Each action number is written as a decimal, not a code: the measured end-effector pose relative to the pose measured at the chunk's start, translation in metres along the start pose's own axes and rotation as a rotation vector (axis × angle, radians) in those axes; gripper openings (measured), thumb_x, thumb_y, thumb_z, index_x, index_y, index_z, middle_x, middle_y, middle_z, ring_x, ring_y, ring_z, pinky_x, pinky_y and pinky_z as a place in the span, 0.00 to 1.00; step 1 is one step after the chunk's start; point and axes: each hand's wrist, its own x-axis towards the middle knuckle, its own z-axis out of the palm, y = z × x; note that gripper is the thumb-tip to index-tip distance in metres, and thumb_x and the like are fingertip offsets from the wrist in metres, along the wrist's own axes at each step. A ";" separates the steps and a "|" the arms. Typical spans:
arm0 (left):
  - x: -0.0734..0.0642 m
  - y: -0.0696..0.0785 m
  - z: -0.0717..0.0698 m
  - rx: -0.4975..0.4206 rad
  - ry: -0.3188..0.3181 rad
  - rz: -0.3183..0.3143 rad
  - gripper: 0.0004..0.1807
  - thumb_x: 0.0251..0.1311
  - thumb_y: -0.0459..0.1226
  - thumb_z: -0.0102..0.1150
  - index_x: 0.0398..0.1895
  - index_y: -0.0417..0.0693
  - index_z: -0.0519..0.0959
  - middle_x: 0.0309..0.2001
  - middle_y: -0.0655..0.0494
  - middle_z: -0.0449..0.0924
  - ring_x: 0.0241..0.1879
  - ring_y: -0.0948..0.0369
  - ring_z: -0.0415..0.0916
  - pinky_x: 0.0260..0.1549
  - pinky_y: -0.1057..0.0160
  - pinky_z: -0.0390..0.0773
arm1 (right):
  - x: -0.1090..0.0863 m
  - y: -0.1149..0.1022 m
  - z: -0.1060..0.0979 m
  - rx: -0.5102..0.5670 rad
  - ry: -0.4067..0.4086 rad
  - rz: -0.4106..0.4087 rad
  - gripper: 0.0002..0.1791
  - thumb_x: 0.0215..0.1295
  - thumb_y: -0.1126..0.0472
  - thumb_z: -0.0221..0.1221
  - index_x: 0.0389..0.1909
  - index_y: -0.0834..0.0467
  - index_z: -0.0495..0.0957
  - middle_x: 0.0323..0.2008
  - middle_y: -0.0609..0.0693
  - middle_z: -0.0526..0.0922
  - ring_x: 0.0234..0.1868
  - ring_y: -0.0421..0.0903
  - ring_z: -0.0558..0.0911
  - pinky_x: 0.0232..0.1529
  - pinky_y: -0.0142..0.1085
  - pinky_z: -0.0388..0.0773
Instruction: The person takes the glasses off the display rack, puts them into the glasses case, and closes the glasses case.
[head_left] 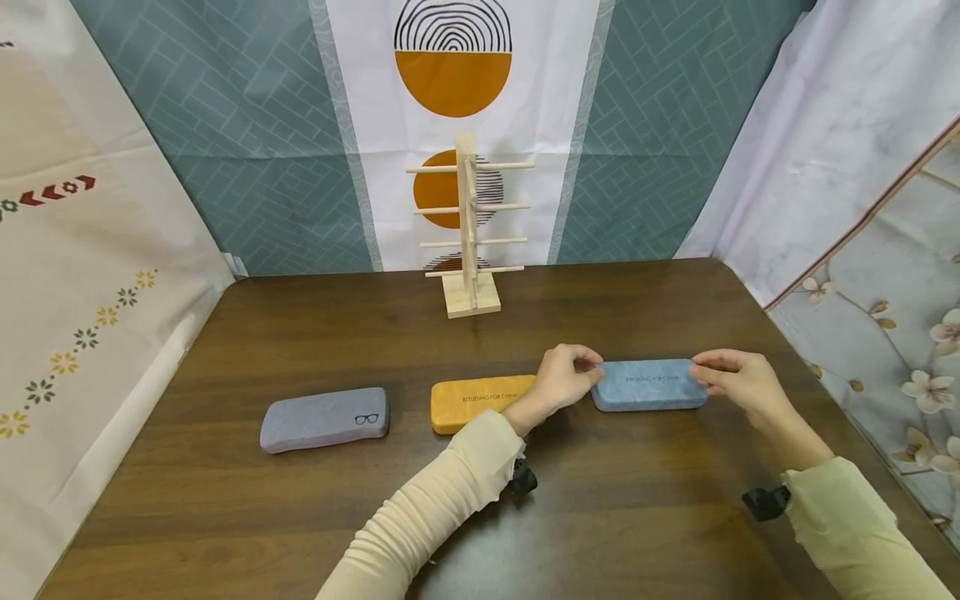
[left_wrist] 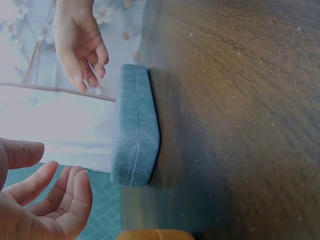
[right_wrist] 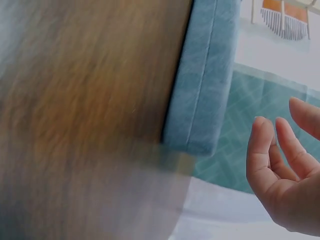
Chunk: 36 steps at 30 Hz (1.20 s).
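A blue glasses case (head_left: 649, 386) with dark lettering on its lid lies closed on the brown table, at the right. My left hand (head_left: 561, 377) is at its left end, and my right hand (head_left: 741, 383) at its right end. In the left wrist view the left hand (left_wrist: 50, 205) hovers apart from the case (left_wrist: 135, 130), fingers loosely bent with nothing between them. The right wrist view has a gap between the right hand (right_wrist: 285, 175) and the blue case (right_wrist: 202, 85) too; its fingers are relaxed. A yellow glasses case (head_left: 476, 398) is partly hidden behind the left hand.
A grey-purple glasses case (head_left: 326, 420) with a small spectacles print lies at the left of the table (head_left: 300, 517). At the back stands a wooden rack (head_left: 468, 225) with several pairs of side pegs. Patterned cloths (head_left: 247, 125) hang around the table on the back and sides.
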 end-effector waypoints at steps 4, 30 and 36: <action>-0.002 0.003 -0.002 -0.022 0.009 0.027 0.08 0.57 0.33 0.59 0.38 0.38 0.81 0.32 0.55 0.80 0.30 0.66 0.74 0.30 0.73 0.72 | -0.001 -0.008 0.005 -0.008 0.015 -0.017 0.26 0.60 0.58 0.59 0.48 0.77 0.70 0.28 0.33 0.79 0.30 0.37 0.80 0.31 0.33 0.79; -0.024 0.016 -0.025 -0.106 0.108 0.170 0.03 0.56 0.30 0.58 0.32 0.40 0.80 0.28 0.53 0.80 0.25 0.68 0.70 0.27 0.73 0.71 | -0.003 -0.046 0.040 0.028 0.006 -0.119 0.18 0.60 0.57 0.60 0.40 0.71 0.75 0.28 0.39 0.81 0.31 0.44 0.81 0.32 0.38 0.79; -0.031 0.018 -0.034 -0.111 0.110 0.188 0.04 0.57 0.30 0.57 0.33 0.40 0.80 0.29 0.54 0.80 0.24 0.69 0.70 0.26 0.73 0.72 | -0.001 -0.053 0.047 0.041 -0.006 -0.139 0.18 0.60 0.58 0.60 0.41 0.71 0.75 0.30 0.43 0.82 0.31 0.44 0.81 0.32 0.38 0.79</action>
